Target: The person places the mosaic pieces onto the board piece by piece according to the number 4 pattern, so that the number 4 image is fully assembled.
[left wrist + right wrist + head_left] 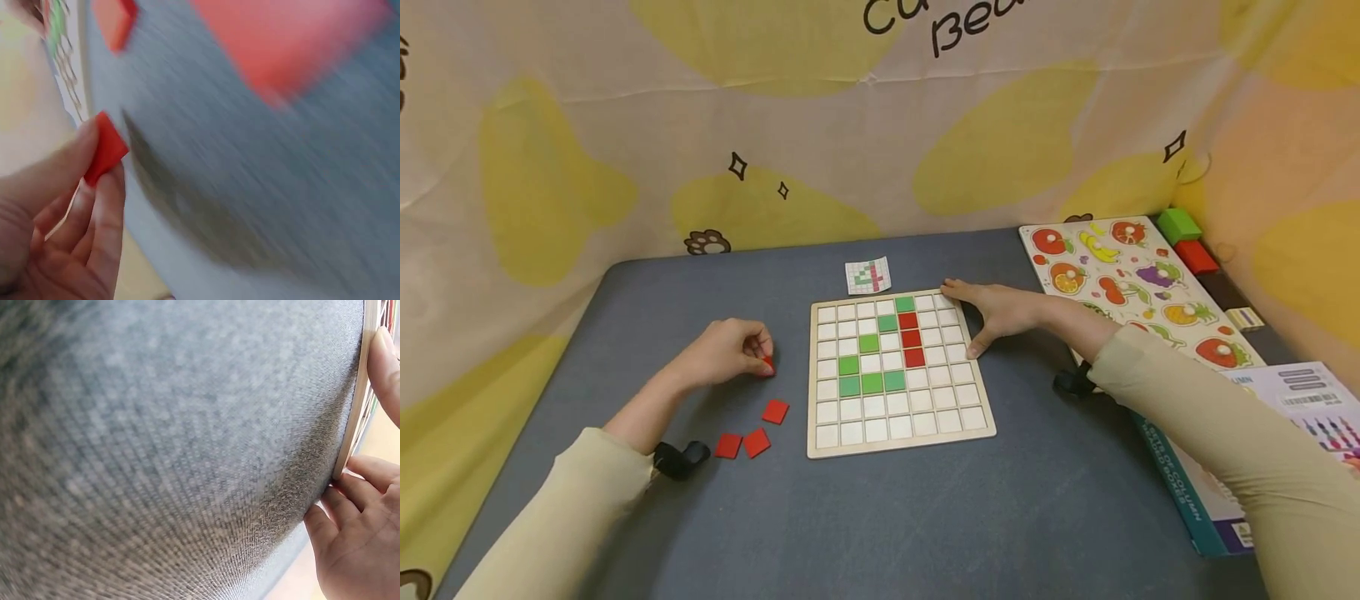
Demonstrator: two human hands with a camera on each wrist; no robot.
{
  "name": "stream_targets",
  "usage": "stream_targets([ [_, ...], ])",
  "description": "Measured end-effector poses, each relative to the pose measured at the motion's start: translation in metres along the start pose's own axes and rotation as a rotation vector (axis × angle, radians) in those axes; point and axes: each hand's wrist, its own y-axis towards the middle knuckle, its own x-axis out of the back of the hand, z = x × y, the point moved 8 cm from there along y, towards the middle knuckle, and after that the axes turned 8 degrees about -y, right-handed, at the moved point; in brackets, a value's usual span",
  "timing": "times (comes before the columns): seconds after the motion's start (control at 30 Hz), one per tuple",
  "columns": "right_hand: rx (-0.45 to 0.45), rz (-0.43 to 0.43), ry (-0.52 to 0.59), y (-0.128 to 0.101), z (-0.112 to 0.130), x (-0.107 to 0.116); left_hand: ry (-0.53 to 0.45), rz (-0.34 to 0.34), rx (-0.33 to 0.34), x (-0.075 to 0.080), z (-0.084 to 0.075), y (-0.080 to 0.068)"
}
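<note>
My left hand (730, 352) pinches a small red square tile (109, 149) between thumb and fingers, just above the table left of the board. Three more red tiles lie nearby, among them a red tile (776, 411) nearest the board. The wooden grid board (902, 448) has white cells, several green tiles (872, 382) in a stepped line and a column of three red tiles (911, 338). My right hand (1000, 312) touches the board's right side with spread fingers, thumb on the edge and fingertips at the far corner. The right wrist view shows that edge close up.
A small pattern card (868, 276) lies behind the board. At the right are a fruit-picture board (1120, 287), a printed box (1217, 508) and coloured blocks (1180, 225). A patterned cloth (820, 125) hangs behind the dark table (925, 525).
</note>
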Motion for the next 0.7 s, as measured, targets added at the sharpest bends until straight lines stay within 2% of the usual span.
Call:
stream_targets([
  [0.13, -0.003, 0.005, -0.007, 0.001, -0.001, -0.001, -0.056, -0.090, 0.003, -0.007, -0.025, 0.016],
  [0.3, -0.005, 0.008, -0.007, 0.002, -0.002, -0.001, -0.134, -0.123, -0.031, -0.033, -0.066, 0.036],
  [0.53, -0.012, 0.008, -0.004, 0.003, -0.001, -0.001, -0.170, 0.010, -0.114, -0.084, -0.120, 0.052],
  [0.7, -0.011, 0.003, -0.011, 0.002, -0.001, -0.001, -0.128, 0.056, -0.173, -0.106, -0.140, 0.056],
])
